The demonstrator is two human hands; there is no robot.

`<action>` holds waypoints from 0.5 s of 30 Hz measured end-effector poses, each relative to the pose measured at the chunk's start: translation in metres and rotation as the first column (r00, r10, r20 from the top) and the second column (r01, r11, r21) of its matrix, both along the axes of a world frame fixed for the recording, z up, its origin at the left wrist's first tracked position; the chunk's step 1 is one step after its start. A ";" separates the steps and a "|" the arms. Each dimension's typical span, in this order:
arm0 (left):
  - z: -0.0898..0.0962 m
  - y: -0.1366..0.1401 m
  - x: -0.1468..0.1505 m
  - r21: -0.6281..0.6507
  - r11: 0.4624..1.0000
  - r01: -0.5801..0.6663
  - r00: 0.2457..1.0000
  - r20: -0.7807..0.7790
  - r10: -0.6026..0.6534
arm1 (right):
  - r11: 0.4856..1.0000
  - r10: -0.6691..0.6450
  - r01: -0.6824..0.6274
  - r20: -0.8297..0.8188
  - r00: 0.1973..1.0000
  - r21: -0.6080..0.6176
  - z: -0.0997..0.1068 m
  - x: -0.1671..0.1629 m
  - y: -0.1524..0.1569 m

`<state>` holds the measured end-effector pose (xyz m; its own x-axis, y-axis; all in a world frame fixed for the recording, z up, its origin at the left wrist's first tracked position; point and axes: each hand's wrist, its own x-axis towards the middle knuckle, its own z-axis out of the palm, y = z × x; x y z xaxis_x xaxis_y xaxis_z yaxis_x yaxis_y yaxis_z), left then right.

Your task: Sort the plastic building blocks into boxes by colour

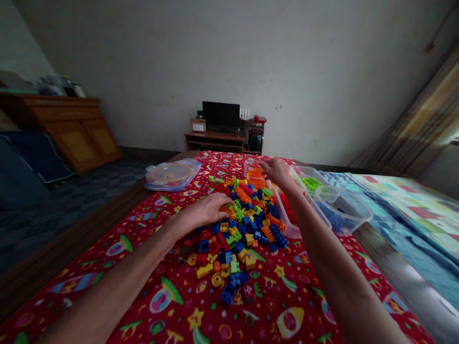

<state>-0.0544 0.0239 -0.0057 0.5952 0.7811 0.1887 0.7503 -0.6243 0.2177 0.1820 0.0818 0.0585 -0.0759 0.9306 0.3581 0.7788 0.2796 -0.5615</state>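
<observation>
A pile of mixed toy building blocks (pixel 234 234) in red, blue, yellow, green and orange lies on the red patterned cloth (pixel 143 267). At the pile's left side is my left hand (pixel 210 208), its fingers and thumb closed about an orange block (pixel 225 209). My right hand (pixel 278 171) hangs over the near right edge of a clear box of orange blocks (pixel 255 177). Its fingers point left and downward, apart from the thumb, with no block visible in them. Just below the right wrist stands a clear box of red blocks (pixel 292 233), partly hidden by my forearm.
Right of the red blocks stand a clear box with green blocks (pixel 311 183) and a clear tub with blue blocks (pixel 342 210). Stacked lids (pixel 172 174) lie at the left. A bed (pixel 405 205) borders the table's right side; a monitor (pixel 221 116) stands beyond.
</observation>
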 end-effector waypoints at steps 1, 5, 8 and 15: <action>-0.001 0.001 0.001 -0.008 1.000 -0.015 0.999 0.039 0.016 | 0.998 0.063 -0.063 0.025 0.998 -0.001 -0.003 -0.001 -0.004; 0.001 0.003 0.008 -0.057 0.989 -0.139 0.947 0.285 0.150 | 0.877 0.469 -0.449 0.105 0.877 -0.169 -0.017 -0.012 -0.030; 0.003 0.004 0.010 -0.141 0.976 -0.166 0.841 0.496 0.214 | 0.748 0.652 -0.600 0.145 0.744 -0.284 -0.021 -0.026 -0.046; 0.000 0.007 0.007 -0.331 0.943 -0.034 0.710 0.656 0.256 | 0.840 0.531 -0.541 0.273 0.803 -0.043 -0.025 -0.039 -0.057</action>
